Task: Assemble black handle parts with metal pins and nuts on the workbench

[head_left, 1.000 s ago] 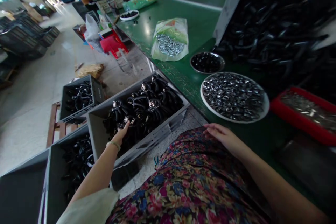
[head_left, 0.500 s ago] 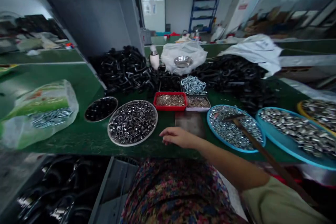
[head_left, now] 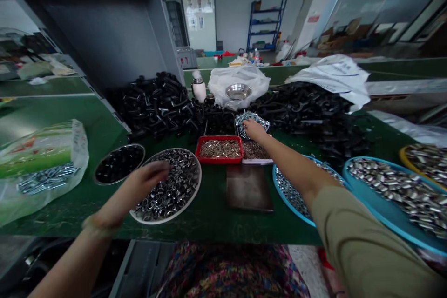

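My right hand (head_left: 254, 130) reaches forward into a heap of silvery screws (head_left: 259, 120) behind the small trays. Its fingers are curled down together among them; what is between the fingertips is hidden. Over the left part of a round tray of shiny metal rings (head_left: 181, 181) hovers my left hand (head_left: 150, 176), smeared by motion, so its fingers do not show clearly. A red tray of small brassy pins (head_left: 220, 149) and a pale tray of tiny brownish parts (head_left: 255, 150) stand nearest my right wrist. In front of them lies a flat metal plate (head_left: 248, 188).
Black parts spill from a tilted grey crate (head_left: 104, 32); more black parts (head_left: 303, 104) are heaped at right. A bowl of black pieces (head_left: 120, 163) and a bag of bolts (head_left: 49, 177) lie left. Blue trays (head_left: 363, 186) hold metal parts. A steel bowl (head_left: 238, 91) sits behind.
My right hand has gone from above the table's front, near the plate, forward into the screws. My left hand has come into view over the ring tray. The hammer-like tool at right is out of sight.
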The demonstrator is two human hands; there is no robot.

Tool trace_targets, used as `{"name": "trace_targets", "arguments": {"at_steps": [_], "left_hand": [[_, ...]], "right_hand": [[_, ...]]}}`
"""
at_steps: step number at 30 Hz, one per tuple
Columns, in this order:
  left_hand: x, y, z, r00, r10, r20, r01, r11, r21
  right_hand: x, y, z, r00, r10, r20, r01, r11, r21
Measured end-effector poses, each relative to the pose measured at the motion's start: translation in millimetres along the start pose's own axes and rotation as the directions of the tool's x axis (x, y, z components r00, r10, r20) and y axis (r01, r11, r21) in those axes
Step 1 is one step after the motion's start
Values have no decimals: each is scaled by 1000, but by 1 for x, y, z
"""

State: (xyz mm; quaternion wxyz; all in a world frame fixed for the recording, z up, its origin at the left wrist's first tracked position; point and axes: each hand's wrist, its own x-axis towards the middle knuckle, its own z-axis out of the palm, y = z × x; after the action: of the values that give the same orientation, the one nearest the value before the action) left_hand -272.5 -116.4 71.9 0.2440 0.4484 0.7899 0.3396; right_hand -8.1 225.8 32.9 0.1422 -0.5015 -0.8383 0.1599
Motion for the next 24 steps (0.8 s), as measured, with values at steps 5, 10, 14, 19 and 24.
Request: {"name": "trace_targets", "arguments": {"at_steps": [5,10,14,19,24], "left_hand": [[165,96,112,915,341,214,-389,886,254],[247,120,187,876,292,384,-434,823,366],[266,122,202,853,219,474,-453,763,462],[263,114,199,895,252,369,-426,729,536],[257,101,194,897,260,358,-429,705,564]], "right_hand": [[24,-3,19,995,102,9,-101,993,-65],[29,10,26,995,97,7,-97,994,-40],[20,21,12,995,72,-67,-69,996,50],[-16,30,-9,978,38,-206,6,978,210],[-67,21,-1,948,6,-317,179,815,551]]}}
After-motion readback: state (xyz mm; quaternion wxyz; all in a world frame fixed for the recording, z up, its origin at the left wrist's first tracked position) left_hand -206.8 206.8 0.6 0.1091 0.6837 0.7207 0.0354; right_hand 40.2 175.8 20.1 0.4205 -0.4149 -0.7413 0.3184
